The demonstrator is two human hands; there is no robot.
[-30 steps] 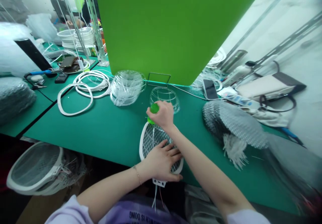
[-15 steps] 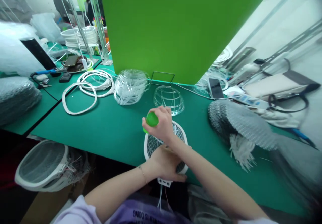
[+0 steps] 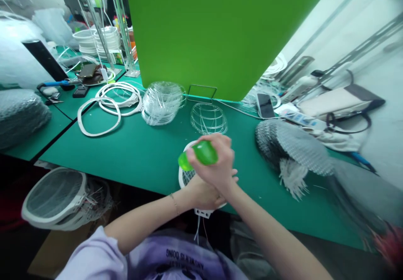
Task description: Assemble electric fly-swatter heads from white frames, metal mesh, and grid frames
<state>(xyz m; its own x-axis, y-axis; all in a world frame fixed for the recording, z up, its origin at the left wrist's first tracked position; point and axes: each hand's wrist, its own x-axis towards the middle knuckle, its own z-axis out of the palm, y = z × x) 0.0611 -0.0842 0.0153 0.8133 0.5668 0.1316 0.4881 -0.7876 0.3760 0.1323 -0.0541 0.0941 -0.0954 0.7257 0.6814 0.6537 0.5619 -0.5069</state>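
Note:
My right hand (image 3: 218, 160) is shut around a glossy green plastic object (image 3: 201, 153), which it holds tilted just above a white electric swatter racket (image 3: 186, 176). My left hand (image 3: 201, 192) grips the racket's head from below my right wrist. Its fingertips show past the right hand, and most of the racket's mesh is hidden by my hands. Thin wires (image 3: 197, 229) hang from a white end piece (image 3: 203, 213) at the racket's near end, over the table's front edge.
The green table carries a clear plastic-wire stack (image 3: 162, 103), a single wire dome (image 3: 208, 119), white loops (image 3: 99, 116) and a grey mesh bundle (image 3: 292, 147). A green board (image 3: 220, 32) rises behind them. A finished racket (image 3: 53, 198) sits below the edge.
My right hand has brought the green object lower and turned it sideways over the racket. My hands now sit closer together and cover more of the mesh.

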